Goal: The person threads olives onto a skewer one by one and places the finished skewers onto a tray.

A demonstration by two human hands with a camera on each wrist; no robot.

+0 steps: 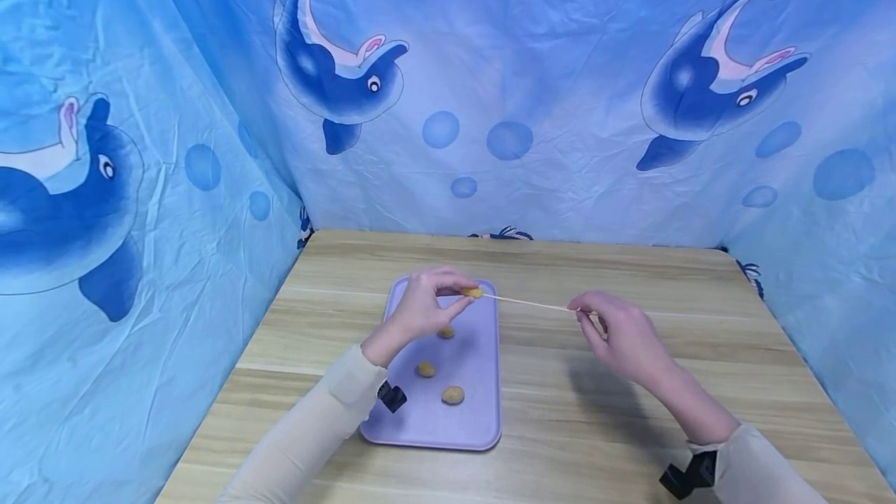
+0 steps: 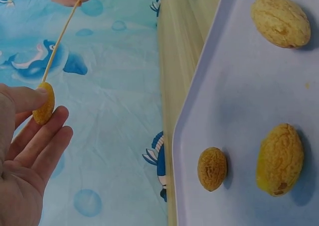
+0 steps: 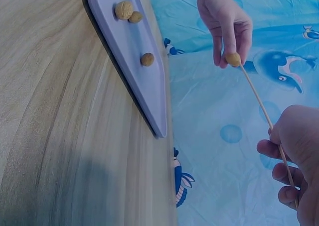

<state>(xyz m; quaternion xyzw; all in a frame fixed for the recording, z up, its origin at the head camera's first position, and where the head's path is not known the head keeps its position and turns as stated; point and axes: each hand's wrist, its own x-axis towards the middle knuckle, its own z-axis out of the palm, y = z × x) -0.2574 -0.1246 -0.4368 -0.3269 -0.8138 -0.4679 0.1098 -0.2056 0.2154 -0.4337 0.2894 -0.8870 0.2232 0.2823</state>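
Observation:
My left hand [image 1: 423, 306] is over the far part of a lilac tray [image 1: 483, 418]. It pinches a small yellow oval piece [image 2: 44, 104] between thumb and fingers; its exact kind I cannot tell. A thin bamboo skewer [image 1: 528, 302] runs from that piece to my right hand [image 1: 623, 333]. Its tip meets the piece's end; how deep it sits does not show. In the right wrist view, my right fingers curl round the skewer's other part. Three wrinkled yellow-brown oval pieces lie apart on the tray: one near [image 1: 453, 395], one middle [image 1: 425, 369], one far [image 1: 446, 332].
The tray rests on a wood-grain table [image 1: 630, 271], left of its middle. Blue curtains [image 1: 560, 99] printed with dolphins stand behind the table and along its sides. Both forearms reach in from the front, with a small black device at each wrist.

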